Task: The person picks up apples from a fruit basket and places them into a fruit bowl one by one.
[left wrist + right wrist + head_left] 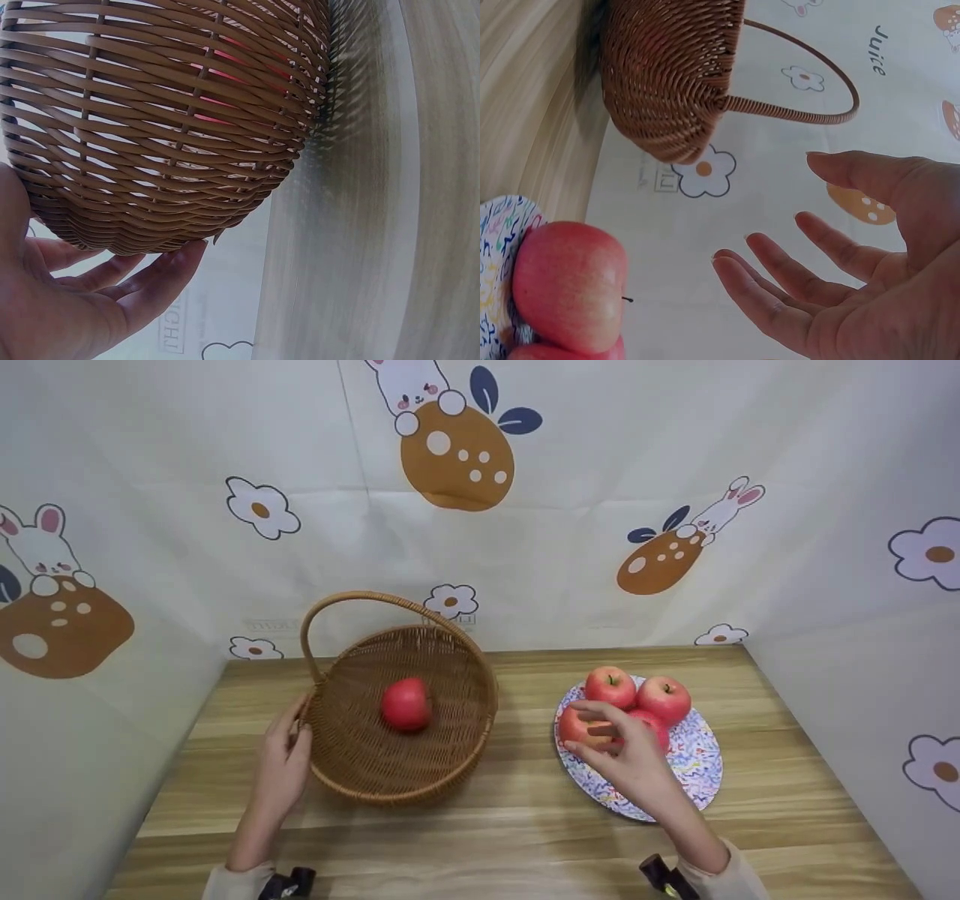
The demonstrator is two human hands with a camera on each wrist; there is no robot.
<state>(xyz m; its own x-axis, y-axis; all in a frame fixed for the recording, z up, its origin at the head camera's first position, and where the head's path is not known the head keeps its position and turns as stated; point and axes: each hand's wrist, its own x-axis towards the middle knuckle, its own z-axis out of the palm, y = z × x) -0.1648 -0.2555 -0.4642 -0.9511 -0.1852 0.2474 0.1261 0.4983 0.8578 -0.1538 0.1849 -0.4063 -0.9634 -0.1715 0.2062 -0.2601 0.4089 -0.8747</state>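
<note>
At the left, a round wicker basket (pixel 487 720) with a tall arched handle stands on the wooden table and holds one red apple (pixel 406 705). My left hand (pixel 283 757) holds the basket's left side, its fingertips against the woven outer wall (pixel 157 172) in the left wrist view. To the right is a patterned plate (pixel 694 772) carrying several red apples (pixel 664 700). Over its near left part is my right hand (pixel 634 754), thumb and fingers spread apart, overlapping a front apple (pixel 576 727) in the head view. The right wrist view shows nothing between those fingers.
Pale cloth (pixel 555 547) printed with rabbits and flowers hangs behind the wooden table (pixel 495 847) and along both sides. The basket's handle (pixel 375 596) rises high above its rim. Bare wood lies between basket and plate.
</note>
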